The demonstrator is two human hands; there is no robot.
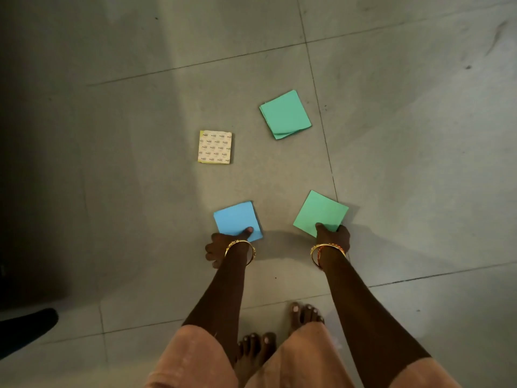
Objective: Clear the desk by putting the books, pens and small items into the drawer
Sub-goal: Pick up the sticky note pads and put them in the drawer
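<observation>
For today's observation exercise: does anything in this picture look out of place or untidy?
Yes. Four sticky-note pads lie scattered on the tiled floor, not on a desk. The far green pad has loose sheets fanning out at its lower edge. The left hand pinches the blue pad; the right hand pinches the near green pad.

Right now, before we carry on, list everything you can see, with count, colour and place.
blue sticky pad: one, blue, on the floor nearest on the left, held at its near edge.
near green sticky pad: one, green, nearest on the right, held at its near corner.
far green sticky pad: one, green, farther out, sheets slightly fanned.
printed pad: one, cream with small printed marks, yellow edge, farther left.
tiled floor: grey, under everything.
dark object: one, black, lower left edge; cannot tell what it is.
left hand: grip on the blue sticky pad; gold bangle.
right hand: grip on the near green sticky pad; gold bangle and red thread.
bare feet: two, bottom centre.
</observation>
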